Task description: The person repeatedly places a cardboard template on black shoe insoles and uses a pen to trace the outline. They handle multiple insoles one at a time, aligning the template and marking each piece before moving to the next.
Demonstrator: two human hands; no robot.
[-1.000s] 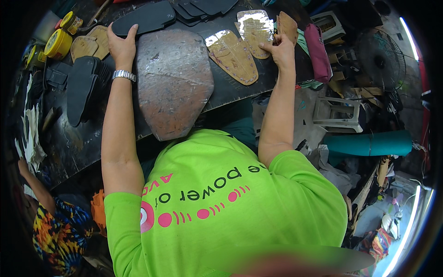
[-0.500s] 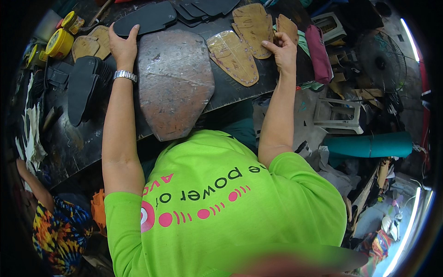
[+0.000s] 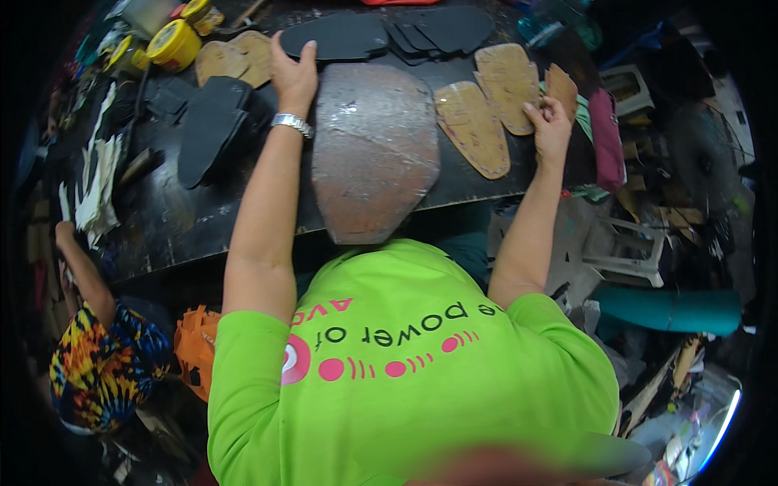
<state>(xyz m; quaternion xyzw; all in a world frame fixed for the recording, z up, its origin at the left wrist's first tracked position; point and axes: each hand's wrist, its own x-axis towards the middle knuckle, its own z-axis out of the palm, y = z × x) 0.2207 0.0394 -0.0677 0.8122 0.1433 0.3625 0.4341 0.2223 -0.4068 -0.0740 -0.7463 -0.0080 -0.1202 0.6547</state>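
My left hand [image 3: 293, 77], with a metal-band watch at the wrist, grips the left end of a black sole-shaped piece [image 3: 344, 36] at the table's far side. The thumb lies over its near edge. My right hand [image 3: 551, 134] has its thumb against the right edge of a tan sole-shaped pattern [image 3: 506, 85], fingers curled. Beside those fingers stands a smaller brown piece [image 3: 561, 87]. Another tan pattern [image 3: 474, 130] lies to the left, marked along its rim. Between my arms is a large worn brown board [image 3: 377, 154], overhanging the near table edge.
More black pieces [image 3: 446, 32] lie behind, and a black stack [image 3: 212, 134] sits on the left. Yellow tubs [image 3: 173, 46] stand at the far left. A maroon pouch [image 3: 604, 138] lies at the right end. At lower left is another person's patterned sleeve [image 3: 105, 364].
The view has turned, so the table and both arms appear farther right. Against the pieces, both hands keep nearly the same places; my right fingers look more curled.
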